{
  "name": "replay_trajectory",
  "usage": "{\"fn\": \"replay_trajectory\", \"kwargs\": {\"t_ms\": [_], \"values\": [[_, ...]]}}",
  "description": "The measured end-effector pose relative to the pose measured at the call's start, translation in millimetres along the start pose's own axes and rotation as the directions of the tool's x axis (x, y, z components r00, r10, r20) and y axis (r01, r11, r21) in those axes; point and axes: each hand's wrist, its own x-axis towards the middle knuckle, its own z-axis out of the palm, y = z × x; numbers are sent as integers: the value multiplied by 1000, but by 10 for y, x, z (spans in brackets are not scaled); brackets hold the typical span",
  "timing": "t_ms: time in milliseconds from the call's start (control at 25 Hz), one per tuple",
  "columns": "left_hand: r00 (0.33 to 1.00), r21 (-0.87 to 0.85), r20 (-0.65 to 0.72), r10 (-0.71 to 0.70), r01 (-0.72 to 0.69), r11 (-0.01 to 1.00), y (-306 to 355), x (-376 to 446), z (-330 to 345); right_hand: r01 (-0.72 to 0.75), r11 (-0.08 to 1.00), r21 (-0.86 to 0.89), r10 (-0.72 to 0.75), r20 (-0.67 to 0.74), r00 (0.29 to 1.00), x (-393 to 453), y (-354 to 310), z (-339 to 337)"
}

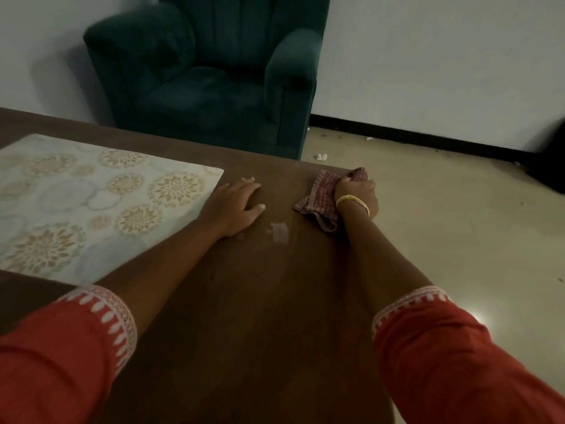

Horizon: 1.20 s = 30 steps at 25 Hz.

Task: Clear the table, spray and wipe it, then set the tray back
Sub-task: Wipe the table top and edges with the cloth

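Cloth [321,198], red-checked, bunched under the right hand [356,194], fingers curled round its far end and gripping it against the brown table [244,301]. Long axis running from the knuckles back toward the wrist and a little leftward, loose corner trailing out left of the palm, far end poking up beyond the fingertips. Gold bangles [353,201] on that wrist. Just past the gripping fingers, the table's far right corner; to their right, the table edge close by, then pale floor [443,224].

Left hand [235,206] flat on the wood, fingers straight and slightly spread, holding nothing, well apart from the cloth. Fingertips aimed toward the far edge, thumb toward the cloth. Between thumb and cloth, a strip of bare wood; nearer than the thumb, a small pale wet patch [279,232]. Left of the little finger, touching or nearly touching the hand's outer side, a floral patterned mat [91,203] lying flat, its near right corner under the forearm.

Beyond both sets of fingertips, past the far edge, a dark green armchair [214,75] against a white wall [443,56]. Nearer than the wrists, open brown tabletop between the red lace-trimmed sleeves [76,347].
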Motion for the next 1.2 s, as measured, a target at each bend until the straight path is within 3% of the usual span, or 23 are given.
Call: {"fn": "replay_trajectory", "kwargs": {"t_ms": [320,400,480,640,760,920,960,1000,1040,1080,1200], "values": [[1000,4,-13,-1,1,1000,12,39,36,39,986,-165,-18,129,992,649,-411,187],[1000,-3,-1,-3,3,1000,29,35,1,148,956,-252,-100,190,977,620,-395,184],[1000,-11,12,-11,11,1000,34,32,-43,378,860,-343,-274,314,909,516,-322,162],[1000,-24,18,-16,17,1000,29,4,-58,746,567,-349,-517,554,652,-23,-91,-68],[1000,-80,20,-11,13,997,18,21,-73,923,359,-138,-627,697,348,-968,244,-259],[999,-133,34,-1,5,991,11,-16,-75,983,11,183,-698,705,-123,-2069,937,-513],[998,-141,55,18,-10,990,-12,6,-106,968,-51,247,-687,695,-214,-1996,932,-522],[995,-147,89,50,-37,988,-54,42,-156,959,-101,266,-682,683,-261,-1814,828,-493],[989,-153,120,86,-67,986,-127,77,-215,965,-112,237,-679,691,-248,-1566,661,-425],[986,-154,131,107,-86,984,-215,88,-264,985,-64,161,-684,712,-160,-1264,435,-324],[1000,-117,21,-12,14,993,-403,-31,-274,978,149,-145,-637,742,207,-231,-228,74]]}}
